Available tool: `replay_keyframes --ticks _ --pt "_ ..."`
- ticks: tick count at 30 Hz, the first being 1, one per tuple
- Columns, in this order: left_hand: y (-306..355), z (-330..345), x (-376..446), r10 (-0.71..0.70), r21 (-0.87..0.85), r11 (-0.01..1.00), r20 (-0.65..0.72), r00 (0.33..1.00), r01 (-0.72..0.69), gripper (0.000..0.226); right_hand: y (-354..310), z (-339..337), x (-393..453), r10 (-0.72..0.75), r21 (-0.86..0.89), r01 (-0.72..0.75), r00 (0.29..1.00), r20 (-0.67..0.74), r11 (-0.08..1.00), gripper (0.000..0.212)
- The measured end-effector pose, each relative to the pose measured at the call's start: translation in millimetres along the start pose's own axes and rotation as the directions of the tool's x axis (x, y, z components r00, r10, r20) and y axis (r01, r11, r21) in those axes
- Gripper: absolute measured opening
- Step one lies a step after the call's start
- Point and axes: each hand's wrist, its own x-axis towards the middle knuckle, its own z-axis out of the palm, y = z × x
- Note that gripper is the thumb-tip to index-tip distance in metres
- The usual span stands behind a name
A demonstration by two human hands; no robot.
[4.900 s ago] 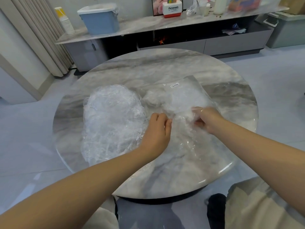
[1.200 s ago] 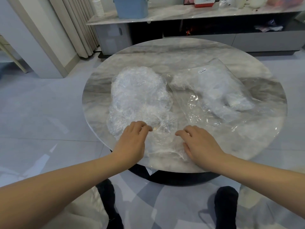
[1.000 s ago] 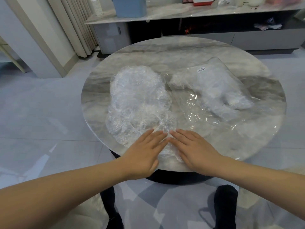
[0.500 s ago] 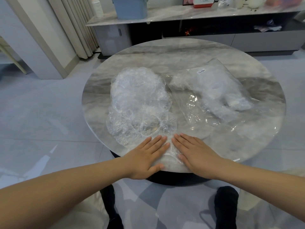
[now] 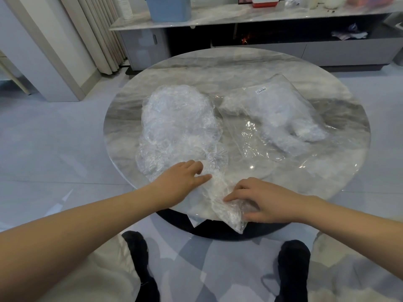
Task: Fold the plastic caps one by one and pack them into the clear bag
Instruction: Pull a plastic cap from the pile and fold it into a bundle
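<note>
I see a round marble table (image 5: 239,68) on a dark base, standing on a pale glossy floor (image 5: 54,149). Behind it runs a long low grey cabinet (image 5: 272,52) with a marble top, carrying a blue bin (image 5: 168,7) and a red-and-white box (image 5: 268,1). Beige curtains (image 5: 98,33) hang at the left. Two black shoes (image 5: 141,267) show at the bottom edge.

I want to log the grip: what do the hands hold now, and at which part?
One crinkled clear plastic cap: left hand presses its far end; right hand fingers pinch its near end at the table's edge.
</note>
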Motion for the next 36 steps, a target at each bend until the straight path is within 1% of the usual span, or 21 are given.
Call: replay_keyframes --ticks 2,4,7,8,11,14,17,18,20,23,24,26,27,28,29,30,31,32,33,34,36 --pt "3 3 -3 -0.028 -0.068 0.997 0.055 0.998 0.031 0.073 1 1 2 0.014 0.026 -0.014 1.000 -0.012 1.000 0.047" --pt "9 5 -5 -0.026 -0.179 0.983 0.131 0.991 0.050 0.070 0 3 4 0.024 0.032 -0.022 0.998 -0.057 0.999 0.038" --pt "16 2 -10 -0.041 -0.293 0.944 0.350 0.936 0.151 0.070 0 6 7 0.050 0.049 -0.045 0.991 -0.121 0.998 0.025" --pt "18 -1 -11 -0.029 -0.340 0.925 0.382 0.924 0.169 0.071 0 7 8 0.052 0.046 -0.046 0.989 -0.139 0.998 0.021" --pt "21 0 -17 0.002 -0.419 0.892 0.383 0.924 0.172 0.074 -3 7 12 0.037 0.056 -0.025 0.976 -0.216 0.998 0.012" --pt "24 4 -23 0.022 -0.443 0.887 0.321 0.947 0.129 0.074 -10 0 16 0.034 0.167 0.010 0.965 -0.261 0.986 0.007" --pt "32 1 -23 -0.027 -0.479 0.866 0.244 0.970 0.144 0.082 -18 -8 19 0.068 0.294 -0.003 0.975 -0.212 0.956 0.011" --pt "35 1 -24 -0.066 -0.507 0.841 0.250 0.966 0.188 0.083 -22 -10 19 0.085 0.337 -0.019 0.980 -0.183 0.941 0.013" --pt "39 -1 -23 -0.133 -0.601 0.745 0.292 0.947 0.289 0.080 -24 -12 21 0.123 0.425 -0.063 0.985 -0.117 0.903 0.020" --pt "41 -6 -20 -0.206 -0.751 0.554 0.295 0.933 0.359 0.055 -26 -12 27 0.204 0.503 -0.157 0.978 -0.039 0.850 0.039" --pt "42 -9 -20 -0.261 -0.781 0.475 0.314 0.913 0.405 0.052 -25 -11 29 0.245 0.547 -0.191 0.969 -0.026 0.815 0.042" --pt "41 -16 -19 -0.368 -0.786 0.325 0.407 0.836 0.526 0.054 -23 -10 31 0.313 0.673 -0.231 0.950 0.000 0.702 0.044" --pt "41 -19 -19 -0.403 -0.784 0.260 0.443 0.801 0.564 0.055 -22 -10 32 0.329 0.724 -0.243 0.944 0.025 0.645 0.048" --pt "41 -19 -20 -0.427 -0.786 0.204 0.465 0.776 0.584 0.054 -22 -10 33 0.333 0.747 -0.256 0.942 0.049 0.613 0.056" --pt "41 -22 -18 -0.445 -0.790 0.150 0.483 0.754 0.594 0.053 -22 -10 33 0.333 0.744 -0.261 0.941 0.055 0.615 0.063" --pt "40 -22 -17 -0.466 -0.789 0.110 0.496 0.733 0.604 0.053 -24 -10 34 0.326 0.711 -0.253 0.945 0.035 0.657 0.065" --pt "39 -22 -15 -0.491 -0.788 0.082 0.501 0.712 0.611 0.052 -24 -9 35 0.319 0.639 -0.245 0.948 0.000 0.729 0.059" --pt "39 -20 -13 -0.519 -0.788 0.070 0.495 0.697 0.612 0.051 -24 -6 36 0.315 0.551 -0.243 0.948 -0.038 0.798 0.046" --pt "39 -20 -11 -0.547 -0.792 0.063 0.482 0.685 0.607 0.050 -24 -4 38 0.315 0.483 -0.242 0.946 -0.075 0.841 0.032" --pt "38 -19 -9 -0.565 -0.796 0.060 0.470 0.678 0.603 0.048 -25 -3 39 0.320 0.452 -0.239 0.941 -0.110 0.859 0.022" --pt "37 -19 -6 -0.586 -0.804 0.032 0.466 0.663 0.594 0.040 -25 1 42 0.352 0.457 -0.249 0.923 -0.156 0.854 0.018"
